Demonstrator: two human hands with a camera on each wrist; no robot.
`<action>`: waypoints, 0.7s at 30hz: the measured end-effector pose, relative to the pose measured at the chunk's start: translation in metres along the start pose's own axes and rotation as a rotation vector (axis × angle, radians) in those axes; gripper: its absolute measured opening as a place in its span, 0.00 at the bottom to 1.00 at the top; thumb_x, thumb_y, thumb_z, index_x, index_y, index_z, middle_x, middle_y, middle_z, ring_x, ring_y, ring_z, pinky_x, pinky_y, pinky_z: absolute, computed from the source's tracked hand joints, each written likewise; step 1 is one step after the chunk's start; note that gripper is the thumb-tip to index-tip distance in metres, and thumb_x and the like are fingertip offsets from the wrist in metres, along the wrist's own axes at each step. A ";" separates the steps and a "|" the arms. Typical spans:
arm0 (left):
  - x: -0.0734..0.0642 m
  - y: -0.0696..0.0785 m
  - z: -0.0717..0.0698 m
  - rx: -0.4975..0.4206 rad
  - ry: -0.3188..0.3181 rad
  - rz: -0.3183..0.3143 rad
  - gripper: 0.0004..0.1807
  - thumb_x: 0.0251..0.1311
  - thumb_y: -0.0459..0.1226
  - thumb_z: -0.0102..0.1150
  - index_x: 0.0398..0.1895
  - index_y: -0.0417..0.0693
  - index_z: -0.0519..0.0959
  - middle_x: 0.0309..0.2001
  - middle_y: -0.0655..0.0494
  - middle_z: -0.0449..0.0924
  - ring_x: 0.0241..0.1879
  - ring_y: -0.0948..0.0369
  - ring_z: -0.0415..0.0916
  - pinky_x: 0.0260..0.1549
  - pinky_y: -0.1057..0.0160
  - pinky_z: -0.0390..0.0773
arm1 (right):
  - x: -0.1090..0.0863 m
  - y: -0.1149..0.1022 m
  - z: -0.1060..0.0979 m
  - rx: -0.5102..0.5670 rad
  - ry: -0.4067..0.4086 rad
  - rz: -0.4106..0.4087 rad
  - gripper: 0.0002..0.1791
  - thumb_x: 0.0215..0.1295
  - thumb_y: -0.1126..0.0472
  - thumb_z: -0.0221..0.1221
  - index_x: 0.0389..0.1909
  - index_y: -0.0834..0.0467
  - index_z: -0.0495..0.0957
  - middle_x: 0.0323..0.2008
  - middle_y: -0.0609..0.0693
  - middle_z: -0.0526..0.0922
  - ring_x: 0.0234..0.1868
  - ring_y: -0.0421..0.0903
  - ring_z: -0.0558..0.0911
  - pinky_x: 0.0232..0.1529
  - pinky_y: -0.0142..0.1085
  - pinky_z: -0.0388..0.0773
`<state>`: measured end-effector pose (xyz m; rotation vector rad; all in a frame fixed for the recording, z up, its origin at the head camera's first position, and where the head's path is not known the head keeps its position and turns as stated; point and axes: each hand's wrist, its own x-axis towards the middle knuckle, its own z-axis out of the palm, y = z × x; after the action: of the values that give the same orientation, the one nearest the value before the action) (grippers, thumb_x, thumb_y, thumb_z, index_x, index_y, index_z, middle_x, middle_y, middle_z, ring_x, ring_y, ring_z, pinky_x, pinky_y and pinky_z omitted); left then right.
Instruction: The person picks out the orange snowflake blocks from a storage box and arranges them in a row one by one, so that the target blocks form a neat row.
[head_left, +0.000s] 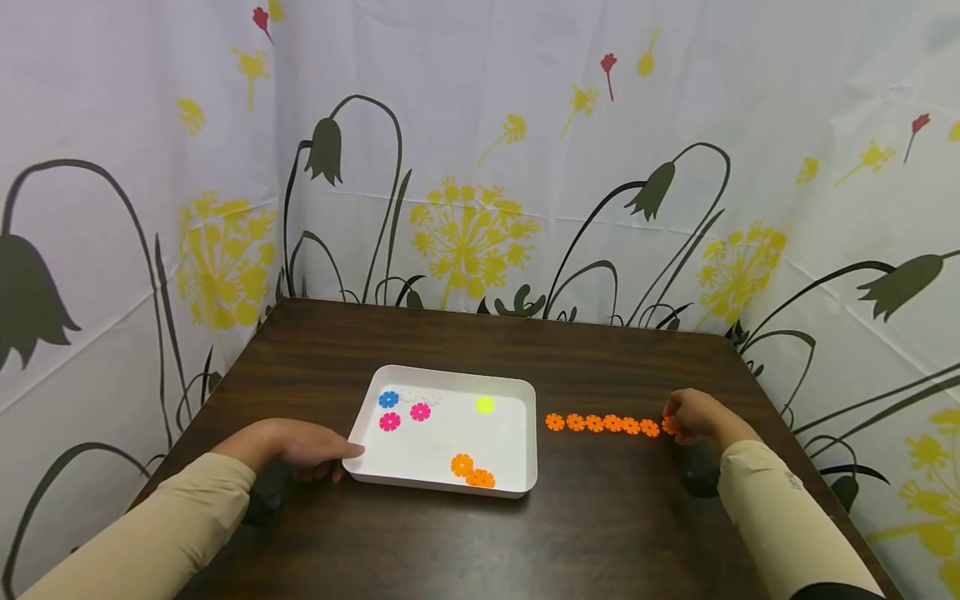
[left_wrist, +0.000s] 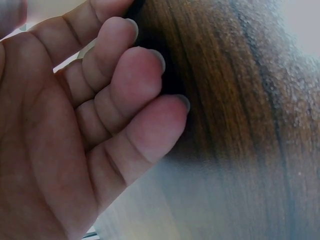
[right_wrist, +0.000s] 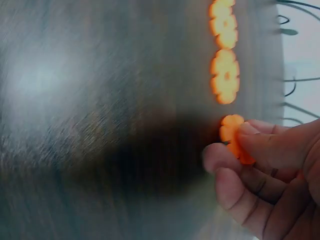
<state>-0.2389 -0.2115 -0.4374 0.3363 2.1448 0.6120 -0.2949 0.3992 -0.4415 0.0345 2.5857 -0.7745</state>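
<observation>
My left hand (head_left: 309, 446) grips the near left corner of a white tray (head_left: 412, 446), its thumb over the rim. In the left wrist view the curled fingers (left_wrist: 137, 75) show close above the wood. Over on the right, my right hand (head_left: 697, 415) pinches an orange flower-shaped disc (right_wrist: 232, 131) between thumb and fingers. That disc is at the right end of a row of several orange flower discs (head_left: 594, 423) on the table, with a small gap before the row. Inside the tray lie several orange discs (head_left: 462, 465) near the front edge.
The tray also holds a blue disc (head_left: 388, 399), two pink discs (head_left: 420, 412), a yellow disc (head_left: 485, 405) and pale whitish discs (head_left: 411, 397) at the back. A dark wooden table (head_left: 465, 542) carries everything. Behind it hangs a flower-print curtain (head_left: 480, 100).
</observation>
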 end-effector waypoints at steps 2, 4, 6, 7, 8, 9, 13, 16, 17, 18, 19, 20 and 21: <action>-0.001 0.000 0.000 -0.001 -0.004 0.003 0.28 0.74 0.55 0.39 0.31 0.45 0.78 0.25 0.55 0.70 0.23 0.59 0.67 0.26 0.63 0.70 | 0.002 0.002 0.002 -0.022 0.021 0.009 0.05 0.65 0.74 0.53 0.41 0.67 0.73 0.30 0.57 0.76 0.24 0.47 0.79 0.27 0.39 0.81; -0.001 -0.001 0.001 0.000 -0.008 0.004 0.28 0.74 0.55 0.38 0.31 0.45 0.78 0.24 0.55 0.70 0.23 0.60 0.67 0.26 0.63 0.69 | 0.004 0.003 0.004 -0.045 0.034 0.009 0.05 0.65 0.73 0.54 0.41 0.67 0.73 0.30 0.57 0.76 0.23 0.47 0.79 0.26 0.39 0.80; -0.001 -0.002 0.001 0.004 -0.010 0.003 0.28 0.74 0.55 0.38 0.31 0.45 0.78 0.24 0.56 0.70 0.23 0.60 0.67 0.25 0.63 0.69 | 0.006 0.004 0.007 -0.075 0.046 0.011 0.07 0.64 0.72 0.56 0.42 0.66 0.73 0.31 0.57 0.76 0.23 0.46 0.79 0.26 0.38 0.80; -0.001 -0.002 0.001 0.004 -0.009 0.001 0.28 0.74 0.55 0.38 0.31 0.45 0.78 0.24 0.56 0.70 0.23 0.60 0.67 0.25 0.63 0.69 | 0.007 0.005 0.008 -0.090 0.050 0.011 0.08 0.63 0.72 0.57 0.42 0.66 0.72 0.31 0.58 0.76 0.23 0.46 0.79 0.25 0.38 0.79; -0.001 -0.002 0.001 0.005 -0.007 0.000 0.28 0.74 0.55 0.38 0.31 0.45 0.78 0.24 0.56 0.70 0.23 0.60 0.67 0.25 0.63 0.70 | 0.008 0.004 0.008 -0.101 0.051 0.012 0.08 0.62 0.72 0.57 0.42 0.66 0.72 0.32 0.58 0.76 0.23 0.47 0.78 0.25 0.37 0.79; -0.001 -0.002 0.001 0.006 -0.007 0.000 0.28 0.74 0.56 0.38 0.31 0.45 0.78 0.24 0.55 0.71 0.23 0.60 0.67 0.25 0.63 0.70 | 0.008 0.004 0.008 -0.111 0.049 0.016 0.09 0.62 0.71 0.58 0.42 0.67 0.72 0.33 0.59 0.75 0.24 0.47 0.78 0.25 0.37 0.79; -0.001 0.000 0.000 0.010 -0.005 0.001 0.28 0.73 0.56 0.38 0.31 0.46 0.78 0.25 0.55 0.71 0.23 0.59 0.68 0.26 0.63 0.71 | 0.007 -0.001 0.004 -0.159 0.044 0.022 0.09 0.63 0.70 0.58 0.43 0.67 0.72 0.35 0.60 0.76 0.27 0.48 0.78 0.26 0.38 0.78; -0.001 0.001 0.000 0.010 -0.007 0.005 0.28 0.73 0.56 0.38 0.31 0.45 0.78 0.25 0.55 0.71 0.24 0.59 0.68 0.26 0.62 0.70 | 0.006 -0.010 -0.003 -0.197 0.064 -0.007 0.10 0.65 0.66 0.56 0.45 0.67 0.73 0.35 0.60 0.77 0.29 0.49 0.78 0.28 0.40 0.77; -0.001 0.001 0.000 0.010 -0.006 0.006 0.28 0.74 0.56 0.38 0.31 0.45 0.78 0.25 0.55 0.71 0.24 0.59 0.68 0.26 0.62 0.70 | 0.007 -0.014 -0.005 -0.204 0.075 -0.017 0.11 0.67 0.64 0.55 0.45 0.67 0.74 0.35 0.59 0.78 0.30 0.49 0.78 0.29 0.40 0.77; -0.001 0.001 0.000 0.008 -0.005 0.005 0.28 0.74 0.56 0.38 0.31 0.45 0.78 0.25 0.55 0.71 0.24 0.59 0.68 0.26 0.62 0.70 | 0.008 -0.018 -0.008 -0.215 0.089 -0.032 0.12 0.69 0.62 0.54 0.46 0.67 0.74 0.35 0.59 0.78 0.31 0.49 0.78 0.30 0.40 0.76; -0.001 0.001 0.000 0.007 -0.003 0.005 0.28 0.74 0.56 0.38 0.31 0.45 0.78 0.25 0.55 0.71 0.24 0.59 0.68 0.26 0.62 0.70 | 0.009 -0.022 -0.010 -0.216 0.097 -0.045 0.14 0.71 0.60 0.54 0.48 0.67 0.74 0.35 0.59 0.79 0.30 0.49 0.78 0.30 0.41 0.76; -0.001 0.001 0.000 0.008 -0.002 0.006 0.28 0.74 0.55 0.38 0.31 0.45 0.78 0.25 0.55 0.71 0.24 0.59 0.68 0.26 0.62 0.70 | 0.011 -0.025 -0.011 -0.203 0.103 -0.054 0.16 0.71 0.58 0.53 0.49 0.67 0.74 0.35 0.59 0.80 0.30 0.48 0.78 0.31 0.41 0.77; -0.001 0.001 0.000 0.007 -0.002 0.006 0.28 0.74 0.55 0.38 0.31 0.45 0.78 0.25 0.55 0.71 0.24 0.59 0.68 0.26 0.62 0.70 | 0.012 -0.030 -0.012 -0.193 0.105 -0.065 0.17 0.72 0.57 0.53 0.51 0.67 0.74 0.37 0.60 0.80 0.31 0.48 0.79 0.31 0.41 0.77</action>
<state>-0.2385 -0.2111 -0.4362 0.3476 2.1451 0.6070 -0.3153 0.3796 -0.4221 -0.0698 2.7617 -0.5560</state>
